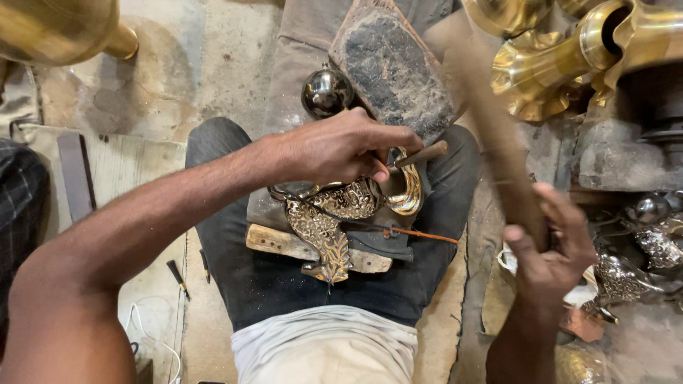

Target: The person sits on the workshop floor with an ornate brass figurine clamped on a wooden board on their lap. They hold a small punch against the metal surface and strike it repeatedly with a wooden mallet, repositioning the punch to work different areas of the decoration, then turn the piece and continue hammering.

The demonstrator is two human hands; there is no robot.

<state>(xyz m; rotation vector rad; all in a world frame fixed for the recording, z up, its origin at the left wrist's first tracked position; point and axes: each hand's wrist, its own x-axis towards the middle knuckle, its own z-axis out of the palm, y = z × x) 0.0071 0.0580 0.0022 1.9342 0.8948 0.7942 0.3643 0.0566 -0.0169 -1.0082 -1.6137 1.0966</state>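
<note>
An ornate engraved brass piece (329,220) with a leaf-shaped tip lies on my lap, resting on a wooden block (284,244). My left hand (341,148) sits on top of it, fingers closed on a thin chisel-like tool (421,154) whose wooden end sticks out to the right. My right hand (549,245) is raised at the right, gripping a wooden mallet handle (498,135) that is blurred with motion. A thin orange-tipped rod (420,235) lies across the lap beside the brass piece.
A dark worn block (393,67) and a shiny metal ball (326,91) lie beyond my knees. Polished brass vessels (562,60) crowd the upper right, another brass vessel (57,28) the upper left. Embossed silvery pieces (629,274) lie at right. Small tools (178,277) lie on the floor.
</note>
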